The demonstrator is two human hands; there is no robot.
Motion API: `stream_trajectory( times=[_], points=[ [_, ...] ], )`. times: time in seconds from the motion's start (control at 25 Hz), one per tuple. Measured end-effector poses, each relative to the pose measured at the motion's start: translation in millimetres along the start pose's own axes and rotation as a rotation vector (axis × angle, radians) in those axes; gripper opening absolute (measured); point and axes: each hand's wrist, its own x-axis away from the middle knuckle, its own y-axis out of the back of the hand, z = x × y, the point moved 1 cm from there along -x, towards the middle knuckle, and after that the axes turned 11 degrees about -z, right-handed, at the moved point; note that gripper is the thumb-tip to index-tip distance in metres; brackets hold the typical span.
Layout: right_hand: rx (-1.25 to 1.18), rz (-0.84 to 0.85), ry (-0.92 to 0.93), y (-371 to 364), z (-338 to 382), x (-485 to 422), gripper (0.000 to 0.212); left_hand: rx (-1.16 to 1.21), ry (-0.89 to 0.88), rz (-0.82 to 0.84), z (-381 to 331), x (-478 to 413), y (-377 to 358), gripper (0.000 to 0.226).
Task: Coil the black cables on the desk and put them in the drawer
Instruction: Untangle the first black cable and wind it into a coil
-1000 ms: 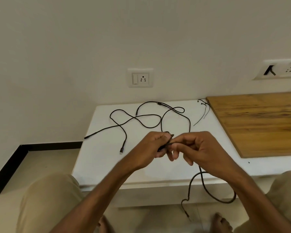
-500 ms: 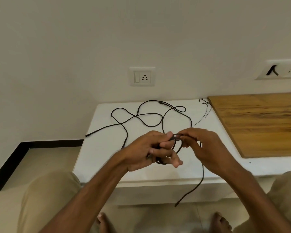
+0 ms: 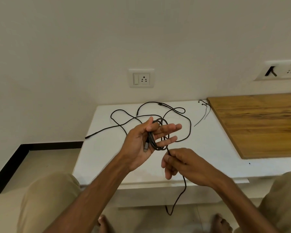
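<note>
Two hands (image 3: 141, 143) (image 3: 186, 163), one held cable (image 3: 157, 147), two wall sockets (image 3: 141, 78) (image 3: 279, 71), one wooden board (image 3: 259, 123).

cables (image 3: 97, 133) on desk (image 3: 208, 148), board (image 3: 259, 123) at right, socket (image 3: 141, 78) behind
</note>
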Motion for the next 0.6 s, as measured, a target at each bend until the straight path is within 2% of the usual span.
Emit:
stream_trajectory(
  times=[0.2,0.36,0.52,0.6],
  points=[
    [0.026,0.129,-0.020,7,3,4,0.033,-0.119,-0.103,-0.052,-1,-2,1,0.043],
    [0.050,0.233,-0.015,7,7,9,0.024,-0.234,-0.181,-0.112,-5,-4,6,0.045],
    [-0.062,0.153,-0.062,7,12,10,0.021,-0.619,-0.242,-0.135,10,-7,6,0.054],
    [-0.117,0.087,-0.067,6,17,10,0.020,-0.829,-0.261,-0.145,18,-6,1,0.051]
  ],
)
